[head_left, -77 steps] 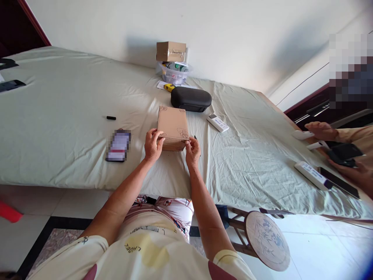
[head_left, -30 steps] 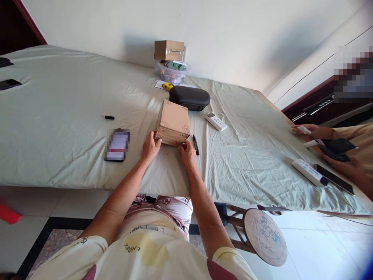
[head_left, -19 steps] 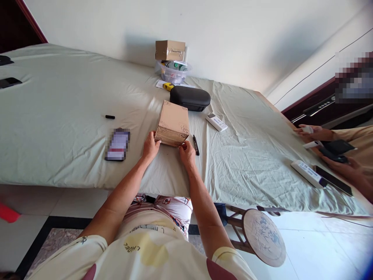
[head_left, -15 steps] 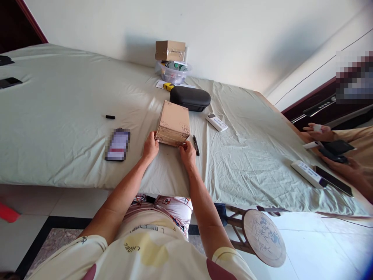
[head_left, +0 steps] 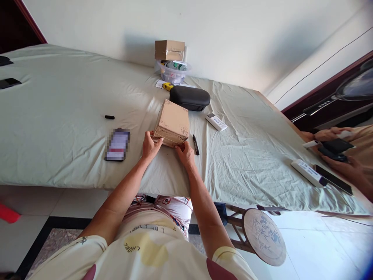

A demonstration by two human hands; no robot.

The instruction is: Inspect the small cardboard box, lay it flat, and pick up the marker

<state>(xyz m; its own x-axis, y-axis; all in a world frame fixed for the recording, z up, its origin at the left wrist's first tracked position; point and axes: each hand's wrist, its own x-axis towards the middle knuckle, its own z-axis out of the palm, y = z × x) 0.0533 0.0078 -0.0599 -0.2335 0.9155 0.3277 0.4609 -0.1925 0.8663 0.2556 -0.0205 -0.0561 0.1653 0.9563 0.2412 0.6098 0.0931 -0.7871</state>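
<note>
A pale wall [head_left: 227, 46] fills the background, a dark doorway [head_left: 17, 25] cut off by the frame at its left. Below it spreads a wide table under a grey-green cloth [head_left: 72, 128], creased most heavily on the right; the floor [head_left: 314, 241] beyond its near edge is light tile with a dark border strip. At the right edge another person [head_left: 364, 144] is only partly in view, tan clothing and hands around a black object [head_left: 336, 149] too unclear to name. A round-topped stool [head_left: 264, 237] has some of its legs hidden under the table.

The cardboard box [head_left: 171, 120] sits near the middle of the table (whether its base lies flat on the cloth is hard to judge), its far end just in front of a black case [head_left: 190, 98]; its underside and far side are hidden. The left hand [head_left: 150, 147] grips its near left corner, thumb on the front, the other fingertips partly out of sight behind the side. The right hand [head_left: 185, 153] pinches the lower edge near the right corner, its fingertips partly covered by the box.

A phone [head_left: 117, 146] with a blurred screen lies to the left, a white device [head_left: 216, 121] to the right. Just beside the right hand lies a black marker [head_left: 196, 145]; beyond the phone, a short black stub [head_left: 109, 117].
</note>
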